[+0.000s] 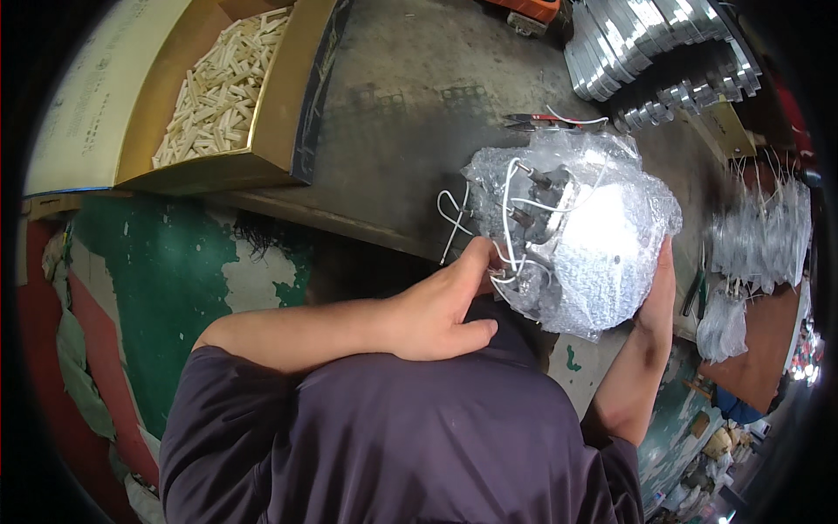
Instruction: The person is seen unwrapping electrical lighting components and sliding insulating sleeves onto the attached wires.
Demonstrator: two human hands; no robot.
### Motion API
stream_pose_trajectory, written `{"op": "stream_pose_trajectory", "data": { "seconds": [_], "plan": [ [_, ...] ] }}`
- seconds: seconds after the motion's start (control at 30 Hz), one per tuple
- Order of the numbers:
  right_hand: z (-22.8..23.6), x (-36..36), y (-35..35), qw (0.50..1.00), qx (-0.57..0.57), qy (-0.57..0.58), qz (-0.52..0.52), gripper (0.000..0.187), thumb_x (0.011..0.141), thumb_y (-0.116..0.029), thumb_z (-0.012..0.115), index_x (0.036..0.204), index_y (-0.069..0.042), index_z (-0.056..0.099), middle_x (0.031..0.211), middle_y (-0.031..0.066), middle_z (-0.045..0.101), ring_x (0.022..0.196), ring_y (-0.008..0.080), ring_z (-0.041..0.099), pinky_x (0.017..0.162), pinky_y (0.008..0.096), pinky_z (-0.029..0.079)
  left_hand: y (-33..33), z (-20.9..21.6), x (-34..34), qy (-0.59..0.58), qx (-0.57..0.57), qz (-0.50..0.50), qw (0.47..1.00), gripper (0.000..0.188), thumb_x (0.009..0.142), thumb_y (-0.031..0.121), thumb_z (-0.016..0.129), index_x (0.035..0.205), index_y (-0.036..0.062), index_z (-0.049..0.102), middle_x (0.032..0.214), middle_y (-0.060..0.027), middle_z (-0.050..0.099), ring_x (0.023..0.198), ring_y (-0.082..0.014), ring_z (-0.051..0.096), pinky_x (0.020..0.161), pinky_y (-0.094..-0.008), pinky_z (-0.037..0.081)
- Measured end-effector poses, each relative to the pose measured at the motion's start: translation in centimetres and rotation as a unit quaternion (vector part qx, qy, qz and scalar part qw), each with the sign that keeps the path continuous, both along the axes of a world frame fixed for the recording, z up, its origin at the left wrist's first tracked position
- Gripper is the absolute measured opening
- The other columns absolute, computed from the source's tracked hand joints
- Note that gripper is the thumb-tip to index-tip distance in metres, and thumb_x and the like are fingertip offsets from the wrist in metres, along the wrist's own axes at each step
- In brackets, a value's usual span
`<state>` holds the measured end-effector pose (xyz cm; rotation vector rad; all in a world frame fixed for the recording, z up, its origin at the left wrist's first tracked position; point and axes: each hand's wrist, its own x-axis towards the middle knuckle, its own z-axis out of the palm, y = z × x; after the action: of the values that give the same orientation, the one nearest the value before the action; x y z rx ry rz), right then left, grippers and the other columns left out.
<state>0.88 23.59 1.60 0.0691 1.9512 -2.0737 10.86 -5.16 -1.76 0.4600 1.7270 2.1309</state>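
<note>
A bundle of shiny metal parts in clear bubble wrap (602, 253) is in front of me, near the bench's front edge. White wires (509, 205) and dark metal fittings (522, 217) stick out of its left side. My left hand (445, 306) is at the bundle's lower left, its fingers reaching in by the wires and partly hidden, its thumb held apart. Against the right side presses my right hand (659, 284), most of its fingers hidden behind the wrap. The bundle is held between both hands.
A cardboard box (279, 131) of small pale sticks stands at the left of the bench (393, 157). Red-handled pliers (532, 118) lie beyond the bundle. Stacked metal bands (646, 44) are at the far right, with plastic-bagged wired parts (758, 231) further along the right side.
</note>
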Motion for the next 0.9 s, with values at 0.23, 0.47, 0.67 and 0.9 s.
{"op": "stream_pose_trajectory", "data": {
  "seconds": [0.23,0.47,0.67,0.9],
  "plan": [
    [2.7,1.5,-2.8,0.891,0.297,0.342,-0.032,0.042,0.098,-0.031,0.044,0.121,0.003,0.05,0.119,0.0167,0.053,0.111,0.0232,0.051,0.097,0.0334,0.037,-3.4,2.8,-1.3,0.029,-0.173,0.117,0.977,0.035,0.082,0.003,0.061,0.112,0.0022,0.043,0.078,-0.0102,0.061,0.062,-0.0213,0.062,0.057,-0.0306,0.047],
    [6.8,3.9,-8.4,0.736,0.427,0.521,0.07,0.039,0.086,-0.025,0.06,0.115,0.0,0.058,0.125,0.0222,0.05,0.119,0.0339,0.045,0.104,0.0471,0.031,-4.7,6.1,-5.8,0.428,-0.249,0.184,0.849,0.027,0.08,-0.002,0.066,0.107,-0.0001,0.061,0.081,-0.0035,0.058,0.068,-0.0088,0.051,0.057,-0.0209,0.04],
    [8.2,2.3,-12.2,0.707,0.499,0.478,0.151,0.037,0.083,-0.008,0.051,0.118,-0.004,0.061,0.122,0.0187,0.053,0.114,0.0345,0.047,0.103,0.0434,0.031,-4.4,5.2,-9.0,0.088,0.014,0.244,0.966,0.012,0.096,0.015,0.054,0.102,0.0046,0.055,0.072,0.0003,0.056,0.061,-0.0036,0.047,0.054,-0.0171,0.036],
    [9.5,0.8,-15.1,0.75,0.411,0.479,0.201,0.016,0.078,0.0,0.063,0.093,0.0,0.067,0.1,0.0124,0.062,0.092,0.0252,0.058,0.085,0.0333,0.044,-3.9,3.2,-8.4,-0.132,0.106,0.273,0.947,0.022,0.093,0.015,0.059,0.107,0.0083,0.043,0.073,-0.003,0.058,0.057,-0.0087,0.05,0.051,-0.0195,0.038]
  ]
}}
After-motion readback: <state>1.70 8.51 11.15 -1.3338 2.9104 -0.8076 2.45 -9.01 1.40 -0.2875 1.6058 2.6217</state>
